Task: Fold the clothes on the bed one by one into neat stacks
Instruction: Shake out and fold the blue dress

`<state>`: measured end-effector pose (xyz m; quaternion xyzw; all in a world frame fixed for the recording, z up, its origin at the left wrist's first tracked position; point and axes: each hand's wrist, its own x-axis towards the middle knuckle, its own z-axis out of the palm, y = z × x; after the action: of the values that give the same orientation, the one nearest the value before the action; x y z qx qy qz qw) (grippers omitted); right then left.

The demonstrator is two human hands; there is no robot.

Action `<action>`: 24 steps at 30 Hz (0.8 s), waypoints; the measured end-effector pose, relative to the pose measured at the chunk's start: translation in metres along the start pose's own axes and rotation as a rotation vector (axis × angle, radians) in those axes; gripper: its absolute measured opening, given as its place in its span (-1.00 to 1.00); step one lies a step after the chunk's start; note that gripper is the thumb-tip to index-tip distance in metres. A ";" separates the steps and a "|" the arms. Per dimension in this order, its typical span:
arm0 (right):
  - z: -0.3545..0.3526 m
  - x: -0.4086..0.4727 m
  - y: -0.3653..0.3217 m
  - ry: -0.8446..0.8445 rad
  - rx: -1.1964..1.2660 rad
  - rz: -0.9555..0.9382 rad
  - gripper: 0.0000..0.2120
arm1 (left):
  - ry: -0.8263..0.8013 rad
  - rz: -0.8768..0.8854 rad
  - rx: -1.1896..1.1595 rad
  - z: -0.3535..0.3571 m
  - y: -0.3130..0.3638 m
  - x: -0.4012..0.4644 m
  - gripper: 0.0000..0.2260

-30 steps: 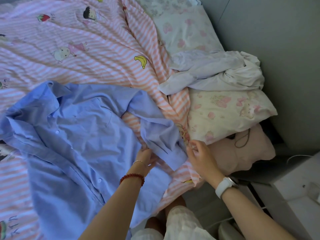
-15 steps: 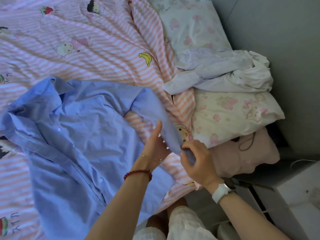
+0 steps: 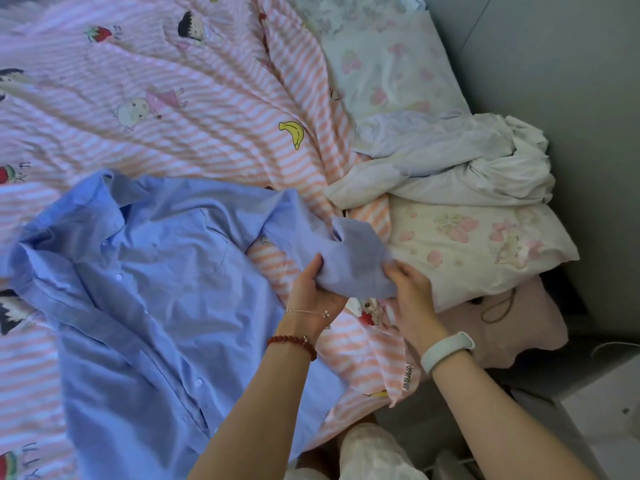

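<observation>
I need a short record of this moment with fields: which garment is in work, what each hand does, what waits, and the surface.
garment in work: blue shirt, spread open on the bed, collar at upper left
left hand: grips the shirt's sleeve end
right hand: grips the same sleeve end from the other side
waiting: white garment, crumpled on the floral pillow
surface: striped cartoon bedsheet
stacks: none visible

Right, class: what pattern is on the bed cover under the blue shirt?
Pink-and-white stripes with cartoon prints on the bed cover, clearest in the head view.
</observation>
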<state>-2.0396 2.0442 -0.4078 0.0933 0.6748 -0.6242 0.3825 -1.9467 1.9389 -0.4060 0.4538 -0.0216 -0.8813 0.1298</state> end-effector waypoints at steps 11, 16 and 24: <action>-0.040 0.083 -0.141 0.473 -0.334 -0.757 -0.79 | 0.415 0.848 1.477 0.065 0.010 0.039 -0.51; -0.063 0.138 -0.151 0.463 -0.361 -0.660 -0.78 | 0.576 1.075 1.792 0.072 0.032 0.070 -0.43; -0.060 0.165 -0.100 0.611 -0.411 -0.383 -0.81 | 0.331 0.752 2.327 0.034 0.055 0.114 -0.36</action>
<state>-2.2378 2.0207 -0.4396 0.0688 0.8730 -0.4799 0.0522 -2.0259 1.8546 -0.4680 0.3709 -0.9055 -0.1776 -0.1048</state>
